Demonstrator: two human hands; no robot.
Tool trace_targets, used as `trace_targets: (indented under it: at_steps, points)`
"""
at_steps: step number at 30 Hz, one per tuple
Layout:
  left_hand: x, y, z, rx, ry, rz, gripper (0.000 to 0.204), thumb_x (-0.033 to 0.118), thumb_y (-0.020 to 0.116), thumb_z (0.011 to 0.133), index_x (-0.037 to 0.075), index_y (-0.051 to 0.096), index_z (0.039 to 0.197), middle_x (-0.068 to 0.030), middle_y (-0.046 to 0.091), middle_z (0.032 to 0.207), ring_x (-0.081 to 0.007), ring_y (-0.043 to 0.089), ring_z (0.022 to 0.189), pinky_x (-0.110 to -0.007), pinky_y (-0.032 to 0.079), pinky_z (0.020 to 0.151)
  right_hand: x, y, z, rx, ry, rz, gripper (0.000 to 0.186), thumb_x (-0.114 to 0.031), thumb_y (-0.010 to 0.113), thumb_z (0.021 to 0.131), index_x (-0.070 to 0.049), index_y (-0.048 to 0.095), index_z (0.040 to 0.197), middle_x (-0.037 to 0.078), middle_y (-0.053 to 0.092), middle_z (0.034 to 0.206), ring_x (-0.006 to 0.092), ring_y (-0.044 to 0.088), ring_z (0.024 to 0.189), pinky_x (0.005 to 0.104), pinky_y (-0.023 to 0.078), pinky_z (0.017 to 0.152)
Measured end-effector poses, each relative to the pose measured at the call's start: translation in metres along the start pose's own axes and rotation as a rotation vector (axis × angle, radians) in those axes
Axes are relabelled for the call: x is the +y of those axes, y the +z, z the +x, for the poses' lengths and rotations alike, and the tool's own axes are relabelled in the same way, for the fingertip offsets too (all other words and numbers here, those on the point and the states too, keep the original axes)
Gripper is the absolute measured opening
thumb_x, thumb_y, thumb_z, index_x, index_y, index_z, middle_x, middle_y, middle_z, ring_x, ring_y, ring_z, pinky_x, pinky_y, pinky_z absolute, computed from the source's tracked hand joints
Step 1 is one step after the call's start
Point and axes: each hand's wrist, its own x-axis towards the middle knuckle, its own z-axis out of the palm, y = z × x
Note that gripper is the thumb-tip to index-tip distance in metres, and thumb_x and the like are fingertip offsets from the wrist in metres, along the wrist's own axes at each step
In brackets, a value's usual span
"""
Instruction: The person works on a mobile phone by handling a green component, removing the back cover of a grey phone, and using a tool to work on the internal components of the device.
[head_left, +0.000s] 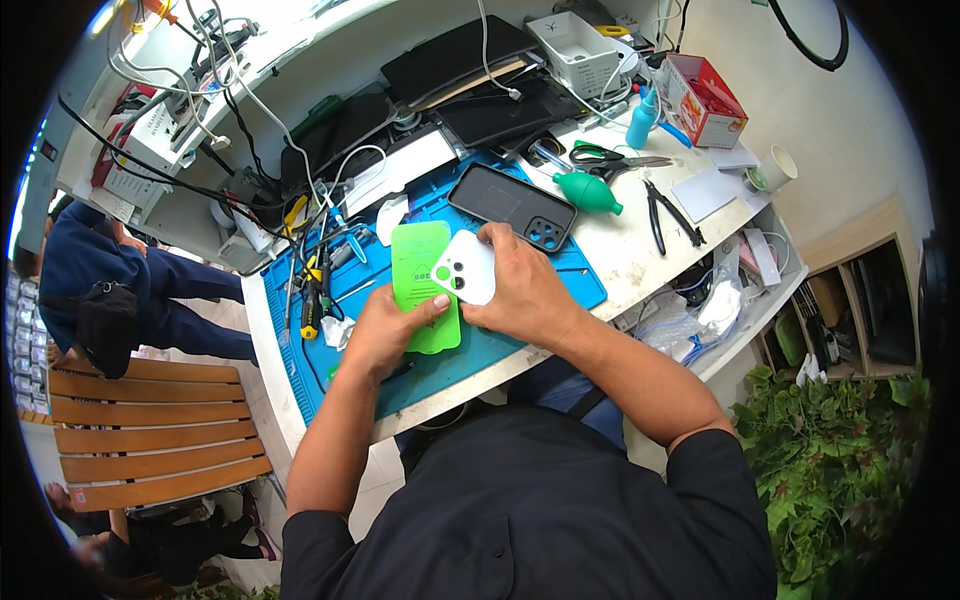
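My left hand [390, 330] grips a bright green flat packet [420, 250] over the blue repair mat [465, 370], its thumb lying across the packet's front. My right hand [520, 280] is closed round a white phone [475, 260], whose camera module with dark lenses shows at its left end, overlapping the packet's right side. A black phone case [500, 200] with several camera holes lies on the mat just beyond my right hand. Screwdrivers [312, 300] with yellow and black handles, small tools and a crumpled tissue [338, 332] lie left of the packet.
A green blower bulb [585, 190], scissors [630, 160], pliers [670, 215], red box [705, 100] and black devices [500, 110] crowd the bench's back and right. Cables hang at left. A standing person [150, 280], wooden bench [160, 430] and seated person [170, 545] are left; foliage [830, 470] is right.
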Motion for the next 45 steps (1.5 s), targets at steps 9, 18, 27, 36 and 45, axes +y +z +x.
trace_targets:
  at_steps: [9,18,27,36,45]
  points:
    - [-0.003,0.001,0.003,0.041,0.046,-0.025,0.036,0.026,0.087,0.101,-0.002,0.076,0.12,-0.0066,0.078,0.097,-0.0118,0.069,0.081,-0.03,0.057,0.074,0.003,0.003,-0.001,0.009,-0.039,-0.032,0.081,-0.021,0.09,0.077,0.01,0.05,0.14,0.034,0.07,0.124,0.048,0.072,0.116,0.0498,0.058,0.102]
    - [-0.002,-0.002,0.009,0.053,0.033,-0.065,0.034,0.021,0.089,0.098,-0.002,0.077,0.12,-0.0058,0.079,0.099,-0.0118,0.069,0.079,-0.029,0.057,0.073,0.002,0.003,-0.003,-0.004,-0.056,-0.02,0.078,-0.019,0.087,0.077,0.012,0.051,0.138,0.034,0.068,0.123,0.0488,0.07,0.118,0.051,0.056,0.105]
    - [-0.006,0.009,0.007,0.085,0.028,-0.207,0.033,0.018,0.09,0.098,-0.002,0.076,0.121,-0.0081,0.08,0.103,-0.0139,0.073,0.081,-0.031,0.06,0.074,0.002,0.003,-0.003,-0.008,-0.017,-0.037,0.081,-0.024,0.089,0.079,0.012,0.05,0.141,0.035,0.068,0.128,0.0486,0.071,0.119,0.0506,0.057,0.105]
    - [-0.01,0.007,0.007,0.068,0.053,-0.198,0.036,0.018,0.089,0.099,-0.005,0.076,0.123,-0.0134,0.083,0.112,-0.0177,0.078,0.09,-0.033,0.063,0.081,0.008,0.002,-0.004,-0.011,-0.125,-0.104,0.089,-0.024,0.093,0.076,0.012,0.048,0.144,0.033,0.065,0.135,0.0478,0.067,0.127,0.0494,0.055,0.11]
    - [-0.004,-0.001,0.0,-0.008,-0.042,-0.199,0.035,0.013,0.088,0.097,-0.009,0.077,0.123,-0.0164,0.083,0.112,-0.0205,0.08,0.094,-0.034,0.065,0.087,-0.005,-0.014,-0.002,-0.171,-0.054,-0.121,0.096,-0.022,0.091,0.073,0.014,0.044,0.149,0.033,0.06,0.138,0.0477,0.062,0.133,0.0487,0.053,0.114]
